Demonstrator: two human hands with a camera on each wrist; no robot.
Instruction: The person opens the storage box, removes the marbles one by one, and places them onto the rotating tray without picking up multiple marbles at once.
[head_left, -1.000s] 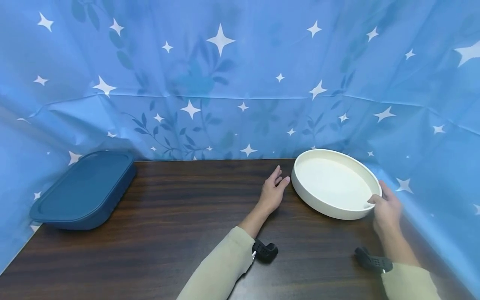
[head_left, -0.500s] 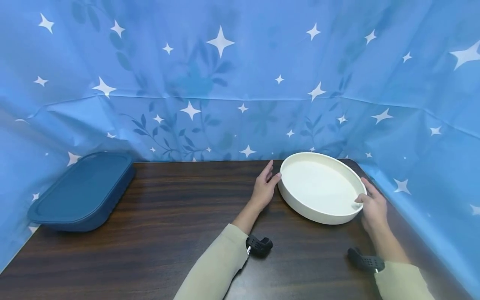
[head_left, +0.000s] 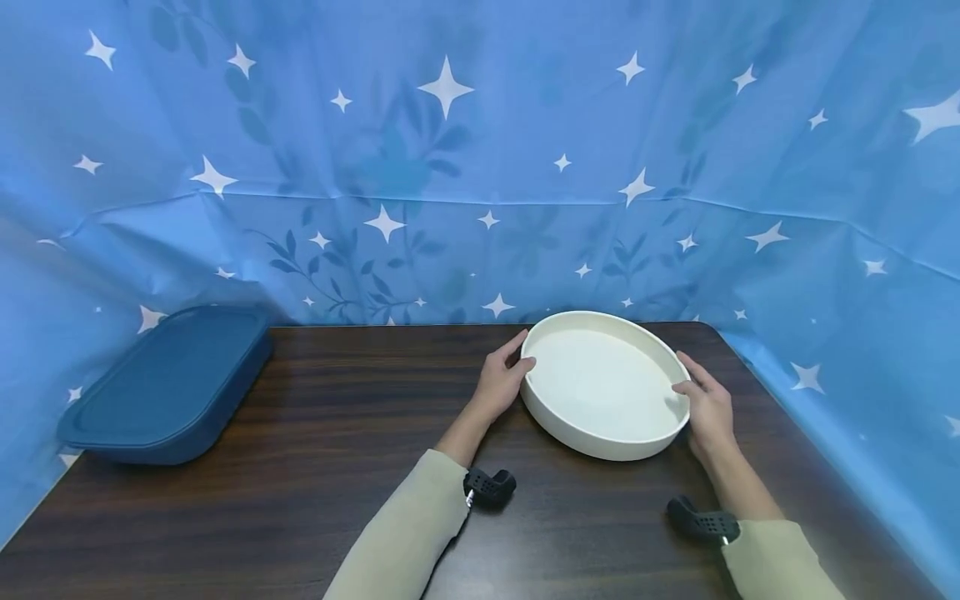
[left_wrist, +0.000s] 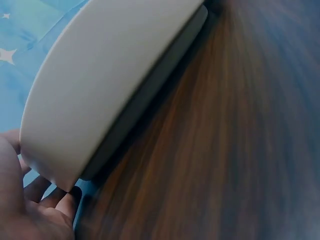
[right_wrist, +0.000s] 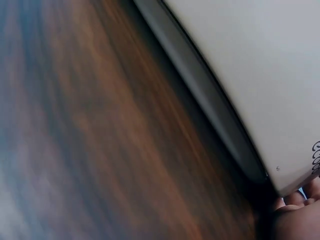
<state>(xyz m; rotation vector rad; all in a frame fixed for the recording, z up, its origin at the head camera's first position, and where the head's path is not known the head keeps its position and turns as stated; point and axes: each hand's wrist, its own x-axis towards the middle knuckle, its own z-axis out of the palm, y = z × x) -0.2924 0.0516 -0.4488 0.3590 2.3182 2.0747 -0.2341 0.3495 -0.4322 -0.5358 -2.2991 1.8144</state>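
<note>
Both hands grip a round white tray (head_left: 603, 387) with a raised rim, in the right half of the head view. My left hand (head_left: 500, 379) holds its left edge, thumb over the rim; the left wrist view shows the fingers (left_wrist: 52, 200) curled under the side wall. On the opposite edge my right hand (head_left: 708, 410) pinches the rim, thumb inside and fingers outside. A narrower grey base (right_wrist: 200, 95) shows beneath the white wall in the right wrist view. Whether that base touches the table cannot be told.
A blue lidded box (head_left: 168, 379) stands at the far left of the dark wooden table (head_left: 337, 467). Blue star-patterned cloth (head_left: 480, 158) hangs along the back and both sides. Each wrist wears a black device.
The white tray has moved left and slightly nearer, with the right hand holding it throughout. My left hand, apart from the tray one second ago, now grips its left edge.
</note>
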